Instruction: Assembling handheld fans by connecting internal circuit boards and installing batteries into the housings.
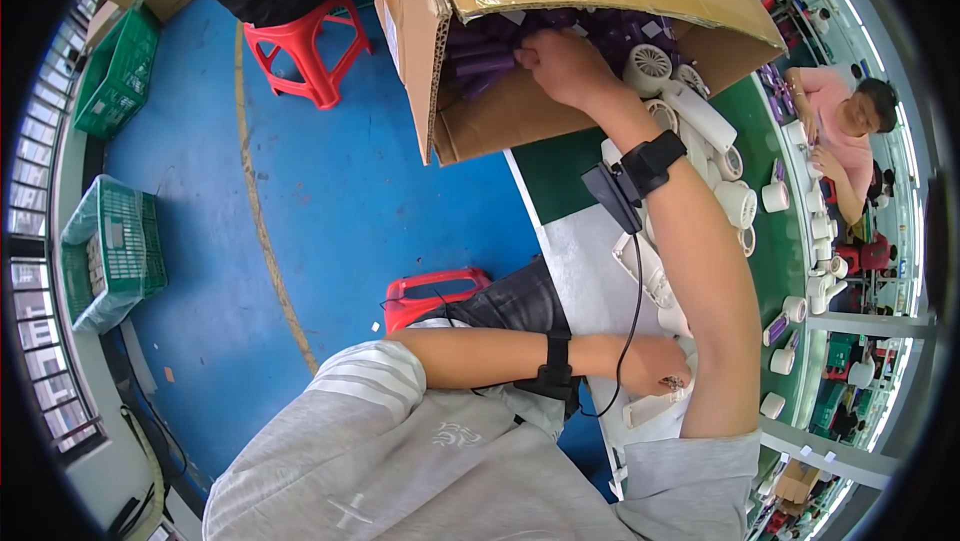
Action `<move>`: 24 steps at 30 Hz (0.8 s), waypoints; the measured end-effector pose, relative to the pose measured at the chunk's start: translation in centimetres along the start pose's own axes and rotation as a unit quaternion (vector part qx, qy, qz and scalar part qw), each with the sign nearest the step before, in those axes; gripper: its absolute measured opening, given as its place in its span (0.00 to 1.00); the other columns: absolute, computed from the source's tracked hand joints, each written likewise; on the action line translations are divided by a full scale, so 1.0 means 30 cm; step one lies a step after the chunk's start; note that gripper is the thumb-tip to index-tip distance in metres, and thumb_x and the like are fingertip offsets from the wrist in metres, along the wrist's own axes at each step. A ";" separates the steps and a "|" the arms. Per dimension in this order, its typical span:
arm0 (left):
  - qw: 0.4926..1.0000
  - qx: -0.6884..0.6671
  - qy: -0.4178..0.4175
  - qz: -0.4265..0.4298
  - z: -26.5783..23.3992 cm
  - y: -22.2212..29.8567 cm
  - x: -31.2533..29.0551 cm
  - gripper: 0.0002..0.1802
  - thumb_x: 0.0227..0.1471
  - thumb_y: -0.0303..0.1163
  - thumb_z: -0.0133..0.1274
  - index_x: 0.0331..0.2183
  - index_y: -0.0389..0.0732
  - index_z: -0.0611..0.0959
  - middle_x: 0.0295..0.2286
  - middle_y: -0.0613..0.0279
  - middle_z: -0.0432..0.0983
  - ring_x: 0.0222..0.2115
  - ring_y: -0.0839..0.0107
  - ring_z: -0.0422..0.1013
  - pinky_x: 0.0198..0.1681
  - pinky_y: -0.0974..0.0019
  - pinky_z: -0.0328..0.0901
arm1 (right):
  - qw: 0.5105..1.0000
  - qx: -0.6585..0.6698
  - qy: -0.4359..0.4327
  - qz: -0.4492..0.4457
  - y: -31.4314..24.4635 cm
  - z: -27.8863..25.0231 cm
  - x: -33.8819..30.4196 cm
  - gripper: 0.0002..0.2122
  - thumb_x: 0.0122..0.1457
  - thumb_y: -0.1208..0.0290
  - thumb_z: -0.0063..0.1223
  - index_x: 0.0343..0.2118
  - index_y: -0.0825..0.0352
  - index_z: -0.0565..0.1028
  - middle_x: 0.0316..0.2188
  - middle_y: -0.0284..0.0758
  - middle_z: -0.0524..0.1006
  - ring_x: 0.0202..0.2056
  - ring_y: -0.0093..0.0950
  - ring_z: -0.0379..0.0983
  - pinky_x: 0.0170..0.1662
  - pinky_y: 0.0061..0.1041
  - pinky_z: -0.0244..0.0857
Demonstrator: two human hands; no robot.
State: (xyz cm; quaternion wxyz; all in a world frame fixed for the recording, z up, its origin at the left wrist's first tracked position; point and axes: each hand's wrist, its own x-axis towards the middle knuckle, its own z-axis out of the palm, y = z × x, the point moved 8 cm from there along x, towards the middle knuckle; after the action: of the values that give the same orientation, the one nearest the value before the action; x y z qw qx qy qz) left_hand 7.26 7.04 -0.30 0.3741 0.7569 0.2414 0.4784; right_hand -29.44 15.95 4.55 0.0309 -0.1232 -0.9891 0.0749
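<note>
My right hand [562, 63] reaches into a large open cardboard box [480, 126] lying on its side at the end of the bench. Its fingers curl onto the purple plastic tubes [485, 63] packed inside. A black strap with a small black device [628, 179] and a cable sits on that wrist. My left hand [652, 363], also with a black wrist strap, rests closed at the near edge of the bench [585, 271] on a white plastic part [648, 409]. White fan-like housings [650, 66] and white cylinders [738, 203] lie between the box and my left hand.
Blue floor with a yellow line lies to the left. Two red stools [305, 56] [432, 293] and green crates [110, 251] stand on it. A person in black sits on the far stool. Another person in pink [845, 136] works at the green bench on the right.
</note>
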 end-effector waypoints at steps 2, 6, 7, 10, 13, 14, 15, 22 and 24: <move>0.999 -0.020 0.024 0.010 0.001 0.004 -0.005 0.11 0.45 0.25 0.52 0.36 0.39 0.79 0.30 0.50 0.74 0.34 0.50 0.70 0.37 0.52 0.65 | 0.997 0.042 0.061 -0.020 0.001 -0.044 -0.012 0.10 0.57 0.66 0.50 0.37 0.65 0.78 0.33 0.47 0.78 0.37 0.46 0.74 0.41 0.39 0.67; 0.999 -0.027 0.003 0.023 0.001 0.036 -0.010 0.10 0.43 0.24 0.52 0.32 0.40 0.82 0.32 0.52 0.75 0.36 0.51 0.70 0.39 0.54 0.66 | 0.951 0.200 0.235 -0.033 0.045 -0.297 -0.144 0.11 0.60 0.67 0.49 0.35 0.69 0.78 0.31 0.43 0.79 0.34 0.37 0.76 0.40 0.31 0.70; 0.999 -0.034 -0.006 0.027 0.004 0.045 -0.010 0.10 0.43 0.24 0.52 0.32 0.40 0.82 0.32 0.52 0.75 0.36 0.51 0.70 0.39 0.54 0.66 | 0.928 0.309 0.203 0.042 0.076 -0.325 -0.224 0.11 0.60 0.67 0.49 0.35 0.71 0.78 0.30 0.40 0.80 0.33 0.33 0.77 0.39 0.29 0.70; 0.999 -0.020 0.027 -0.004 -0.022 0.034 -0.026 0.09 0.40 0.22 0.52 0.27 0.41 0.85 0.35 0.53 0.76 0.37 0.52 0.71 0.39 0.56 0.66 | 0.899 0.394 0.178 0.070 0.055 -0.428 -0.511 0.12 0.63 0.64 0.46 0.37 0.69 0.76 0.35 0.39 0.79 0.37 0.28 0.76 0.40 0.26 0.69; 0.999 0.010 0.045 0.017 -0.028 0.032 -0.026 0.12 0.38 0.20 0.53 0.28 0.42 0.86 0.33 0.53 0.77 0.36 0.53 0.71 0.38 0.56 0.66 | 0.791 0.505 0.327 0.113 0.081 -0.503 -0.882 0.12 0.66 0.61 0.41 0.37 0.64 0.71 0.36 0.41 0.77 0.38 0.36 0.75 0.41 0.30 0.68; 0.999 -0.015 0.048 0.020 -0.030 0.023 -0.026 0.12 0.37 0.20 0.53 0.28 0.41 0.86 0.31 0.53 0.77 0.35 0.54 0.72 0.38 0.57 0.67 | 0.788 0.498 0.334 0.139 0.081 -0.492 -0.980 0.12 0.66 0.61 0.41 0.37 0.64 0.71 0.36 0.41 0.77 0.38 0.36 0.75 0.41 0.30 0.68; 0.998 -0.042 0.044 0.024 -0.040 0.032 -0.024 0.13 0.36 0.19 0.54 0.28 0.41 0.86 0.29 0.52 0.77 0.34 0.54 0.72 0.37 0.57 0.67 | 0.707 0.578 0.362 0.188 0.101 -0.451 -1.098 0.12 0.66 0.59 0.39 0.36 0.64 0.69 0.34 0.40 0.77 0.36 0.37 0.75 0.40 0.32 0.68; 0.994 -0.038 0.000 -0.105 -0.097 0.083 0.006 0.14 0.38 0.18 0.54 0.32 0.38 0.85 0.27 0.52 0.74 0.25 0.59 0.71 0.31 0.63 0.68 | 0.538 0.692 0.380 0.297 0.145 -0.174 -1.669 0.14 0.67 0.55 0.37 0.36 0.62 0.64 0.28 0.38 0.74 0.27 0.32 0.72 0.30 0.28 0.66; 0.991 -0.042 -0.017 -0.127 -0.081 0.069 0.007 0.13 0.39 0.19 0.55 0.33 0.37 0.84 0.27 0.53 0.74 0.25 0.62 0.72 0.31 0.64 0.68 | 0.550 0.666 0.362 0.350 0.128 -0.094 -1.717 0.15 0.67 0.54 0.36 0.38 0.63 0.65 0.27 0.37 0.74 0.23 0.29 0.70 0.26 0.26 0.64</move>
State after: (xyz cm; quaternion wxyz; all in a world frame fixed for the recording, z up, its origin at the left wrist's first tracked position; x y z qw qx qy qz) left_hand 5.16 6.75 2.09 0.4677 0.7119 0.3083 0.4237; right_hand 21.56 7.23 4.52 0.4307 -0.4206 -0.4400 0.6664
